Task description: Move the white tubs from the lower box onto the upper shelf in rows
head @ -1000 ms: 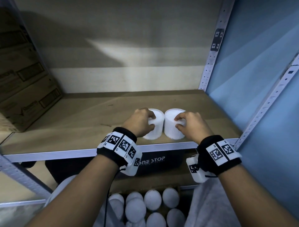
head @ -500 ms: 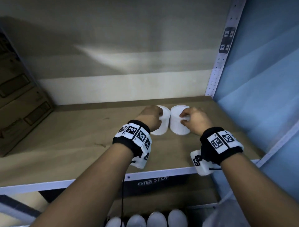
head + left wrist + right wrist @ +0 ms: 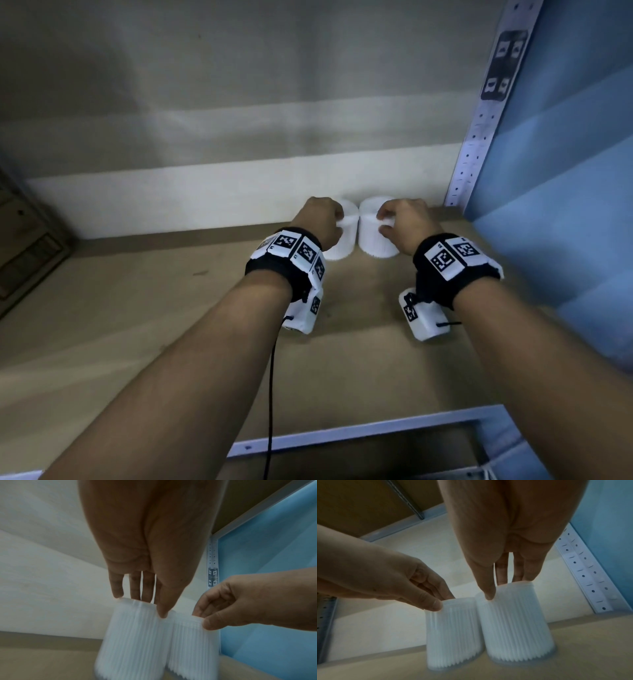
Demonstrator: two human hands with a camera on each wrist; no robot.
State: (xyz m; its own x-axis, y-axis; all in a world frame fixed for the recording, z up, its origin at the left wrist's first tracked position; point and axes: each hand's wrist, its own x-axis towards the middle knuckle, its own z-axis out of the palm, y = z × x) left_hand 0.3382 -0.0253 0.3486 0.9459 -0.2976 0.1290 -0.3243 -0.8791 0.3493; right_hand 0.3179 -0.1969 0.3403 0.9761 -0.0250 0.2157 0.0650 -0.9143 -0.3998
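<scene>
Two white ribbed tubs stand side by side, almost touching, on the brown upper shelf (image 3: 171,325) near its back right corner. My left hand (image 3: 322,219) grips the left tub (image 3: 344,240) from above, thumb and fingertips pinching its top edge (image 3: 132,642). My right hand (image 3: 404,219) holds the right tub (image 3: 371,236) the same way, thumb on the near edge and fingers over the far edge (image 3: 515,622). Both tubs rest on the board. The lower box is out of view.
The pale back wall runs just behind the tubs. A perforated metal upright (image 3: 479,137) and a blue wall (image 3: 565,171) close the right side. A cardboard box (image 3: 30,253) sits at the far left. The shelf's metal front rail (image 3: 342,435) lies below my forearms.
Both hands have pushed the two tubs from near the front rail back to the rear wall. The view has shifted up, and the lower box has dropped out of sight.
</scene>
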